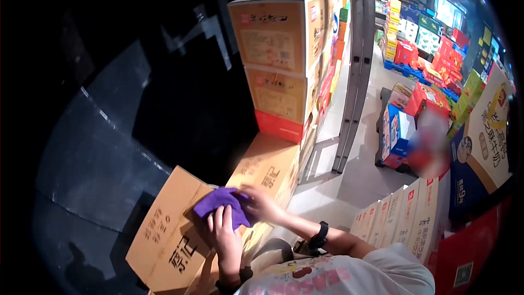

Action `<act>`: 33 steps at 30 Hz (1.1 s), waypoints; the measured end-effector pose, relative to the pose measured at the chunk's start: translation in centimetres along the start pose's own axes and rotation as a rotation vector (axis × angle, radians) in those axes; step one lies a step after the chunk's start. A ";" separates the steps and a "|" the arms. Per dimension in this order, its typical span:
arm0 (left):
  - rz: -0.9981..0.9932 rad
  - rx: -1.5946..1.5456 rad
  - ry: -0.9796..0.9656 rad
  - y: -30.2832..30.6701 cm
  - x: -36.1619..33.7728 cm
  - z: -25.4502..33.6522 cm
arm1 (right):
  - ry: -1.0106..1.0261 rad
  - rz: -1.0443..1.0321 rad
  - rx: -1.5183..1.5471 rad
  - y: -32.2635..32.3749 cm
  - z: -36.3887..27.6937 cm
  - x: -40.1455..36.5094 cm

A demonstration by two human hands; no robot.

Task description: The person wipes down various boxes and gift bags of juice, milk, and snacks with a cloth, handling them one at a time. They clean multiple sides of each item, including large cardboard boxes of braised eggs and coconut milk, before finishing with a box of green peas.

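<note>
A purple cloth (221,203) lies bunched over the edge of an open cardboard box (172,229) with black printed characters. My left hand (225,235) rests on the cloth's near side, its fingers spread over the fabric. At the cloth's right edge is my right hand (259,203), slightly blurred; its fingertips are partly hidden and I cannot make out its grip. Behind the cloth, a flat carton (262,169) stretches back to the stacked boxes.
Brown cartons (270,35) are stacked ahead, beside a metal ladder (360,49). White boxes (401,218) stand at my right, near a large milk carton (486,142). Colourful goods (431,65) fill the back right. A dark wall (98,147) is at left.
</note>
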State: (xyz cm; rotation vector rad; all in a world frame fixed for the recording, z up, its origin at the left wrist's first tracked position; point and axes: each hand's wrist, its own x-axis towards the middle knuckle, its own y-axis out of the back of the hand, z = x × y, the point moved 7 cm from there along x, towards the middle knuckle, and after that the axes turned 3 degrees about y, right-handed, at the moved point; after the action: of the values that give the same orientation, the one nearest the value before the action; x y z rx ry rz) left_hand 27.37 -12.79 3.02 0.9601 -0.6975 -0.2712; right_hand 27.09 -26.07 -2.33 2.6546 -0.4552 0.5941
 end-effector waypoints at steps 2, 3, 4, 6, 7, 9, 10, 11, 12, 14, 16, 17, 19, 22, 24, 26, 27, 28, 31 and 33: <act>0.068 0.037 -0.020 -1.6 1.4 0.9 | -0.197 -0.058 0.239 -0.8 3.2 0.1; 0.083 0.127 -0.039 -2.4 1.9 1.9 | -0.202 -0.083 0.334 -1.7 5.2 -0.3; 0.096 0.217 -0.055 -3.2 2.3 2.8 | -0.207 -0.111 0.432 -1.9 5.8 -0.2; 0.048 0.235 -0.121 -5.5 4.1 4.2 | -0.306 -0.143 0.461 -0.6 7.6 -0.4; 0.021 0.200 -0.126 -6.4 5.0 4.7 | -0.409 -0.145 0.540 0.9 7.8 0.4; -0.064 -0.008 -0.134 -8.5 7.5 5.3 | -0.350 -0.119 0.424 2.4 12.6 1.9; -0.052 -0.048 -0.153 -9.2 8.9 6.1 | -0.220 -0.065 0.244 5.2 11.1 3.5; 0.005 -0.058 -0.165 -9.4 10.4 7.0 | -0.151 -0.016 0.140 7.7 9.3 5.1; 0.060 -0.074 -0.172 -9.6 12.0 8.1 | -0.086 0.030 0.033 10.0 7.8 6.5; 0.247 -0.190 -0.134 -9.7 15.2 9.3 | 0.129 0.192 -0.046 14.4 5.4 9.8; 0.421 -0.254 -0.136 -10.4 18.0 9.9 | 0.271 0.247 -0.206 17.8 3.8 13.2; 0.453 -0.285 -0.122 -10.6 19.3 10.1 | 0.291 0.212 -0.245 19.4 2.4 14.7; 0.594 -0.335 -0.152 -10.0 21.2 11.4 | 0.542 0.234 -0.416 21.8 -1.2 16.3; 1.018 -0.157 -0.466 -8.2 22.4 15.7 | 1.134 0.347 -0.708 24.8 -5.1 14.4; 1.935 -0.303 -0.837 -8.2 25.1 19.0 | 1.330 0.670 -0.761 27.3 -5.5 13.3; 1.403 -0.154 -0.836 -6.6 24.9 21.9 | 1.173 0.781 -0.491 31.8 -6.3 15.0; 0.890 0.009 -0.782 -7.7 26.8 23.9 | 0.970 0.727 -0.785 33.0 -6.5 15.2; 0.705 0.017 -0.735 -9.7 28.6 24.9 | 0.761 0.814 -0.936 34.0 -4.8 16.0; 0.371 0.087 -0.592 -15.2 31.1 25.3 | 0.516 0.613 -0.674 37.9 1.3 19.3; 0.334 -0.028 -0.555 -17.3 29.9 24.9 | 0.534 0.562 -0.626 37.8 3.9 19.3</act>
State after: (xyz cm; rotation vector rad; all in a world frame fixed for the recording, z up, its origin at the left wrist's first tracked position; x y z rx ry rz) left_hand 35.11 -53.89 10.87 0.7257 -1.3432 -0.2513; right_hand 30.39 -65.14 14.30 1.6800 -1.0247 1.0713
